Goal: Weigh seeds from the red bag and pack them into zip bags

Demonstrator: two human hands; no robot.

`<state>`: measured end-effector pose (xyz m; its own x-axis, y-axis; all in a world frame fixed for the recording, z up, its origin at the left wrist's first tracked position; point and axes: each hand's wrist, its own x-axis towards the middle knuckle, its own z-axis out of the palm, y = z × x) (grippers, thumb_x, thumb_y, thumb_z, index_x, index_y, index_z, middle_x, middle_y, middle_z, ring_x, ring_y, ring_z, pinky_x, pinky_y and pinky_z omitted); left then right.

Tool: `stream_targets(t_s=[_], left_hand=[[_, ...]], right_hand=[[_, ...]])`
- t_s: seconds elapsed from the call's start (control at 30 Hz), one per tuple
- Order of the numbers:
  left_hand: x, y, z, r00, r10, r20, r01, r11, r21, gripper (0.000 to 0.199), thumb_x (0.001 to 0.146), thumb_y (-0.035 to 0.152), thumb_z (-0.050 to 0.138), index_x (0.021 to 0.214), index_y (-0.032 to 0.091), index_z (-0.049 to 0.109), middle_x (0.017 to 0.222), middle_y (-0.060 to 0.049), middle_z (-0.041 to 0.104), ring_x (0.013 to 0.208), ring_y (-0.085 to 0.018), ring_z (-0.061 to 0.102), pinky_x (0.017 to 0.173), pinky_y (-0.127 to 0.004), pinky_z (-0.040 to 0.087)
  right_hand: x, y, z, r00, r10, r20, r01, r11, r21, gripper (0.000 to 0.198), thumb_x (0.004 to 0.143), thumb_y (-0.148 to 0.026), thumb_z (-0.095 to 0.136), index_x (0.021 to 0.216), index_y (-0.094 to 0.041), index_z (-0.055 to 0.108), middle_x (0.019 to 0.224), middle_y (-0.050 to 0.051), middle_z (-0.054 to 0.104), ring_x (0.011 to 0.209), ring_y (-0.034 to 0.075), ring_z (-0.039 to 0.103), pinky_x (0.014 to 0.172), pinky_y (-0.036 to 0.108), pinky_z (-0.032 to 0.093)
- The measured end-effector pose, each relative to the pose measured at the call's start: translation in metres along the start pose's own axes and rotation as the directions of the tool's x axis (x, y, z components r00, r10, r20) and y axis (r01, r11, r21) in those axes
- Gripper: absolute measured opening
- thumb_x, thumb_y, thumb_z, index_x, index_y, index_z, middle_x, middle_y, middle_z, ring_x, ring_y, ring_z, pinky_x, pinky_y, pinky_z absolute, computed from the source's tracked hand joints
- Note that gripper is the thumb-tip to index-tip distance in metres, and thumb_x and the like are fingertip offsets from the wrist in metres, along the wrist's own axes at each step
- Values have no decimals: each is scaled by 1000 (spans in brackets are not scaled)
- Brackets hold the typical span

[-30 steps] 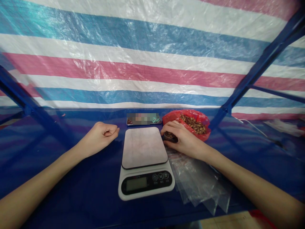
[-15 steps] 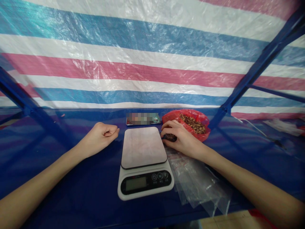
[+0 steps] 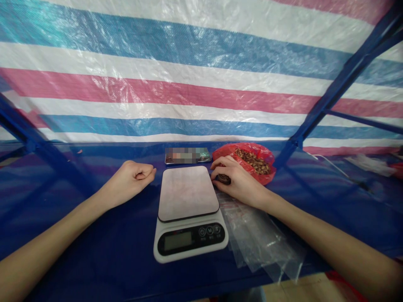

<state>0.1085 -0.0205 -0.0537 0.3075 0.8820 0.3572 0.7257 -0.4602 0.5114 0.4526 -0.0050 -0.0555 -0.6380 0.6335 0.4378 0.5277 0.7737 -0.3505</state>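
Note:
My left hand (image 3: 135, 180) rests on the blue table left of a kitchen scale, curled into a loose fist with nothing showing in it. The scale (image 3: 189, 193) is white with a flat square plate; its plate is bare and its display (image 3: 178, 241) shows no digits. Just right of the plate, my right hand (image 3: 234, 178) curves its fingers over a small dark, round object (image 3: 224, 179), mostly covered by the hand. Behind that hand stands an open red plastic bag (image 3: 267, 176) holding many small brown pieces (image 3: 253, 161). Clear zip bags (image 3: 255, 235) lie fanned beneath my right wrist.
A phone-like flat device (image 3: 188, 156), its screen blurred out, lies behind the scale. Blue metal posts (image 3: 299, 134) rise at both sides, with a striped plastic sheet (image 3: 176, 88) behind. At far right are a white cable (image 3: 333, 167) and crumpled clear plastic (image 3: 371, 164).
The view has shifted slightly, so everything sits a little further left and higher. Both hands keep nearly the same pose and place beside the scale.

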Motion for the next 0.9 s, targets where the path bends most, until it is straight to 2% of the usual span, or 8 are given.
stream_targets(t_s=[0.33,0.63,0.9], left_hand=[[0,0,-1,1000,-6,15,6,1000,10,44,94,39,46,65,23,17,63,4,16,56,-9,18,52,-28,18],[-1,-1,-1,1000,-4,7,4,1000,6,45,93,38,47,64,23,17,62,5,16,55,-9,18,52,-28,18],[0,-1,-1,1000,-6,18,6,1000,13,44,93,39,47,64,23,17,63,4,17,56,-9,19,52,-28,19]], right_hand=[[0,3,-1,999,4,-45,-3,1000,24,12,92,-9,72,91,-21,73,115,9,67,112,26,61,100,45,51],[2,0,-5,994,18,-108,-7,995,102,16,94,-7,70,94,-23,74,108,6,70,106,23,65,96,41,53],[3,-5,-7,973,28,-230,17,982,188,12,95,-13,71,94,-24,76,103,4,74,103,23,68,94,41,53]])
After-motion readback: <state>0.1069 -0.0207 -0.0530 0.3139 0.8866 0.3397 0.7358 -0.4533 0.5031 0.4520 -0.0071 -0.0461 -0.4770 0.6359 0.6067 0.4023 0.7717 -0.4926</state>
